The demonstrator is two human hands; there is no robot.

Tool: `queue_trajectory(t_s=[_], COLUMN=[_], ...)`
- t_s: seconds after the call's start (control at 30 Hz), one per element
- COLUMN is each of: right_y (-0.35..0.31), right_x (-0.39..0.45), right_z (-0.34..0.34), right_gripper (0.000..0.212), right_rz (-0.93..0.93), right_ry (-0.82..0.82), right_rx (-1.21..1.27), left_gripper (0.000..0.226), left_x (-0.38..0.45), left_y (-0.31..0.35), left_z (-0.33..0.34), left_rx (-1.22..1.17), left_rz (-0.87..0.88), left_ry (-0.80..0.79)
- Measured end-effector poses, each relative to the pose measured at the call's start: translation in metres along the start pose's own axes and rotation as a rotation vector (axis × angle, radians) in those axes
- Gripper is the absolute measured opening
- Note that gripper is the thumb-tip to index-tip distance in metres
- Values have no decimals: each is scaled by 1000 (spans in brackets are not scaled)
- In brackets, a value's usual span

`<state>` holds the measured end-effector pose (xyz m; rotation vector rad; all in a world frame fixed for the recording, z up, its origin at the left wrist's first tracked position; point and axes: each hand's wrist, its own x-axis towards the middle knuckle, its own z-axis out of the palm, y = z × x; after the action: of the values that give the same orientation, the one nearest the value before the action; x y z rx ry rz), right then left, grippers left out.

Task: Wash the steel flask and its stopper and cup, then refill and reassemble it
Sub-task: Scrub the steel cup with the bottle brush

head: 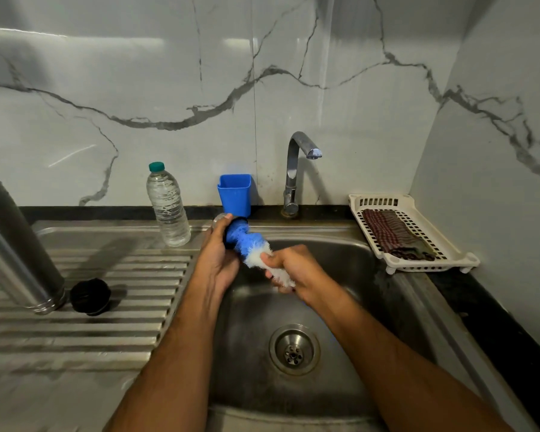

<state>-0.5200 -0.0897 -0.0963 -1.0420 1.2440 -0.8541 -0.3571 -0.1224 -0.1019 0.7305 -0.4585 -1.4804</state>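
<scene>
Left hand (pixel 217 251) gripping steel cup (pixel 220 218), right hand (pixel 289 269) clutching bottle brush (pixel 250 244) over sink (pixel 340 275)

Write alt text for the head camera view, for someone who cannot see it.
Over a steel sink, a person's left hand holds the flask's cup while the right hand works a blue and white bottle brush into it. The steel flask and black stopper wait on the drainboard, by a water bottle.
</scene>
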Motion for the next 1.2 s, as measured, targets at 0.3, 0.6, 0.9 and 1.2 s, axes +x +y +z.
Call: queue_trajectory(t_s=[0.3,0.6,0.9,1.2], right_y=[10,-2,-5,5], right_x=[-3,-5,-7,-11], right_z=[0,0,5,-5], right_gripper=[25,20,14,22], right_rz=[-511,-146,18,-673], right_ry=[366,216,76,438], right_rx=[-1018,-265,-167,-1341], left_gripper=[75,46,55,65], left_x=[3,5,10,6], left_y=[-1,1,-5,1], left_z=[-7,-8,-6,-11], left_rx=[180,142,152,259], left_rz=[-39,-1,65,-50], left_ry=[167,87,171,141])
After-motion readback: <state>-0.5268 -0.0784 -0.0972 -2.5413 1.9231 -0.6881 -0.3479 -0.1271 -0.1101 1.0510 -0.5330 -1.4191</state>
